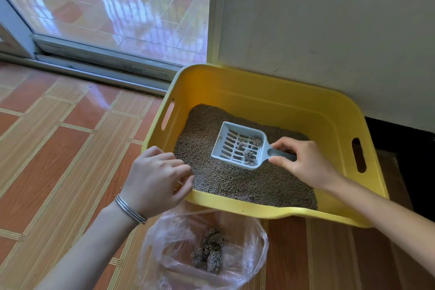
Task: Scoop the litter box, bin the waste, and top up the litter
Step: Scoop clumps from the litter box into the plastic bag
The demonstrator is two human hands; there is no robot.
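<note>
Her right hand pinches the scoop handle over the yellow litter box; her left hand, fingers curled, hovers at that box's near-left corner, wrist banded.
</note>
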